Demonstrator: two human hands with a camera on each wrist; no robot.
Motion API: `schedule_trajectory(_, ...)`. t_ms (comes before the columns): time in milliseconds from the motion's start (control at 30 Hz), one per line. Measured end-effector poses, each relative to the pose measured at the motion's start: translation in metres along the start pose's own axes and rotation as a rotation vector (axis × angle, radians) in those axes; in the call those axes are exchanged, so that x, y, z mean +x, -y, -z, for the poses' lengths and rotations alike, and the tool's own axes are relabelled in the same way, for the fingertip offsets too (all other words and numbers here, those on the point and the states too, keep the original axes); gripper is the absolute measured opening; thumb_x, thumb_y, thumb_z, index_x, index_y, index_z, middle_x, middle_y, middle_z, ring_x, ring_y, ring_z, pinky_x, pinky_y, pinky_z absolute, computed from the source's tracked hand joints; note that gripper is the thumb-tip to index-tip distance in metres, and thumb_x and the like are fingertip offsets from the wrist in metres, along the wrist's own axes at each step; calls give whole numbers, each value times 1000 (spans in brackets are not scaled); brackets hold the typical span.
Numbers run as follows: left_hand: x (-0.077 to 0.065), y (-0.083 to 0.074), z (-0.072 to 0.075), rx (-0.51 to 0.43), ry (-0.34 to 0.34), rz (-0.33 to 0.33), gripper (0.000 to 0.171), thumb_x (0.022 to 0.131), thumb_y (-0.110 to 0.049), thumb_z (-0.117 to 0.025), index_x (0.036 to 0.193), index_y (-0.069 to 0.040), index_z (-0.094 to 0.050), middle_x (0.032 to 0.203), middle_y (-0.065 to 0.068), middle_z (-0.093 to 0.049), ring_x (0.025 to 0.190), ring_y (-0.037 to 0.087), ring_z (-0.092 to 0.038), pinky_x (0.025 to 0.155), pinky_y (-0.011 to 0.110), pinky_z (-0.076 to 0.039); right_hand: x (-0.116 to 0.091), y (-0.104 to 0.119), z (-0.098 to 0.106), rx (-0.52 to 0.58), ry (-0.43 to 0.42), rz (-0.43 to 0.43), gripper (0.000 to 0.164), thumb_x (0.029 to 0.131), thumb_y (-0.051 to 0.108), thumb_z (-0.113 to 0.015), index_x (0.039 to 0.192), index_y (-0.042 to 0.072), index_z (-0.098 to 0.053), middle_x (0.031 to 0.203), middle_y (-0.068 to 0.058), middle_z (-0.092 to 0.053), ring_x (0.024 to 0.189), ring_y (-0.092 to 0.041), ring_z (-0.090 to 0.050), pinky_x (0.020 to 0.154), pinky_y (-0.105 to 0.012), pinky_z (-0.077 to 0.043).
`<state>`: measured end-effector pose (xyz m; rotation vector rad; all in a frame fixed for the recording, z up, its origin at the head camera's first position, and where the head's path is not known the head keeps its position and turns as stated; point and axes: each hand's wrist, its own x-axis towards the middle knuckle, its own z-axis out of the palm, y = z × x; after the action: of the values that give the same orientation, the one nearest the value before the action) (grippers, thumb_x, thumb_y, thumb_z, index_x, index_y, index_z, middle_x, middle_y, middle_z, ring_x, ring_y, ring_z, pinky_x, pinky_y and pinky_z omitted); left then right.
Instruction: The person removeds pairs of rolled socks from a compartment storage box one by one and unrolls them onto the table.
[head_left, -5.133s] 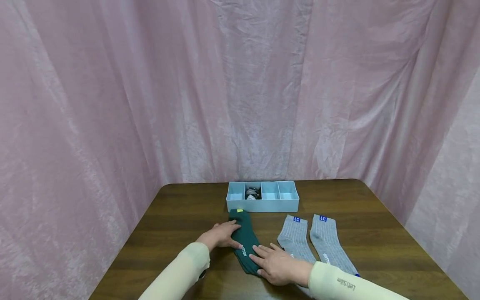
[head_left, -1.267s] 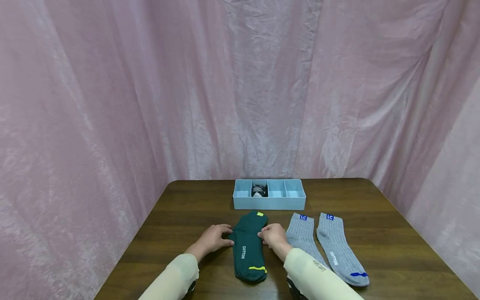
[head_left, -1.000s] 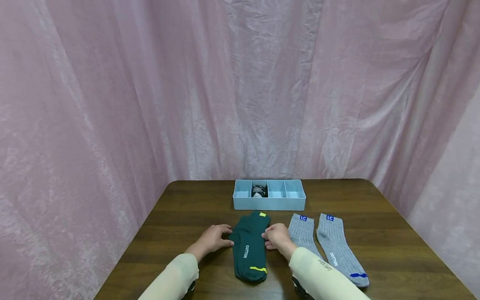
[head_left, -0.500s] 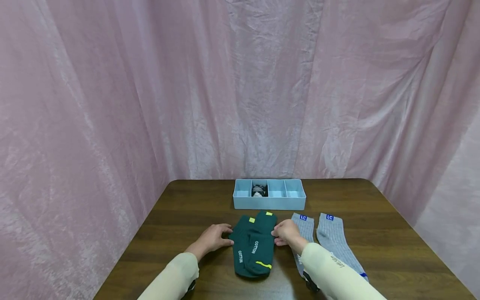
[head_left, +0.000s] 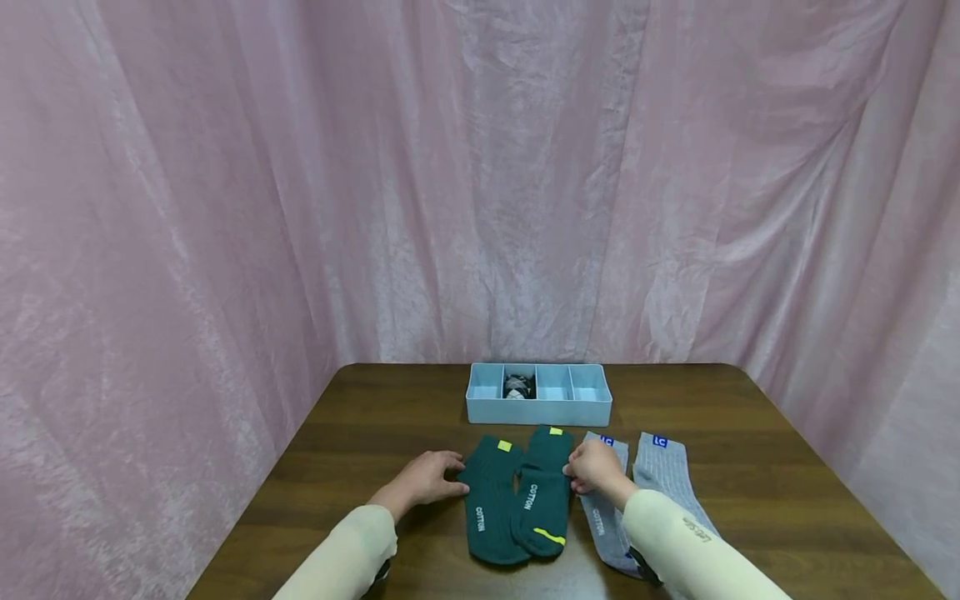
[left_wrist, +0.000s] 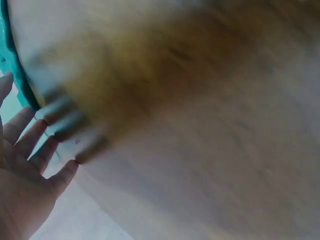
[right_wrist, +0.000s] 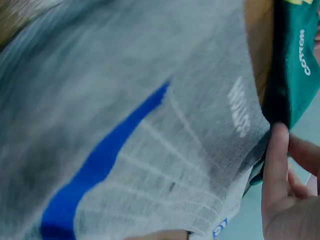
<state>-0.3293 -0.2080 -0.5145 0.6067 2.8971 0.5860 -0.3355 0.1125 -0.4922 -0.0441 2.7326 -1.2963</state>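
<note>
A: How are the person's hands set?

B: The left hand [head_left: 425, 481] has its fingers spread, thumb and fingertips at the outer edge of the left green sock [head_left: 489, 504]. Whether they press on the cloth cannot be told. The right hand [head_left: 596, 467] pinches the outer edge of the right green sock [head_left: 547, 496].

A: Why hold them from opposite sides?

B: Probably so the left hand steadies one sock while the right controls the other by its edge. Their cuffs lie apart, but the right sock overlaps its partner toward the toes, which suggests a pair not fully separated.

A: And where do they lie from the hands?

B: Between them: the left sock at three o'clock from the left hand, the right sock at about eight from the right.

A: Farther out?

B: The left grey sock [head_left: 600, 517] lies partly beneath the right hand and forearm, with the right grey sock [head_left: 667, 467] at three o'clock from it. At twelve o'clock from the green pair, a light-blue box [head_left: 538, 412] stands on the wooden surface [head_left: 360, 433], a dark patterned bundle [head_left: 517, 386] in its second compartment from the left, perhaps to keep things sorted.
</note>
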Motion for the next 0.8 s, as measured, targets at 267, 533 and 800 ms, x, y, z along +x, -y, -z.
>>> schedule_trajectory(267, 1, -19, -7, 44, 8, 18, 69, 88, -57, -67, 135, -7, -61, 148, 17, -46, 135, 36, -43, 108, 57, -35, -10, 9, -14, -344, -104, 372, 25, 87, 16, -75, 104, -3, -74, 100, -15, -71, 94, -32, -67, 80, -48, -54)
schedule_trajectory(533, -2, -26, -10, 128, 50, 5, 76, 86, -58, -69, 140, -7, -56, 151, 16, -43, 142, 37, -33, 112, 60, -26, -24, 6, -32, -470, 138, 459, 58, 89, 37, -74, 127, -4, -63, 135, -28, -54, 123, -45, -52, 100, -59, -42)
schedule_trajectory(800, -1, -22, -6, 94, 68, 39, 75, 87, -55, -69, 143, -7, -53, 153, 16, -40, 144, 37, -29, 113, 61, -23, -28, 0, -26, -638, 322, 435, 70, 94, 52, -61, 147, 8, -48, 154, -22, -35, 141, -40, -34, 109, -65, -25)
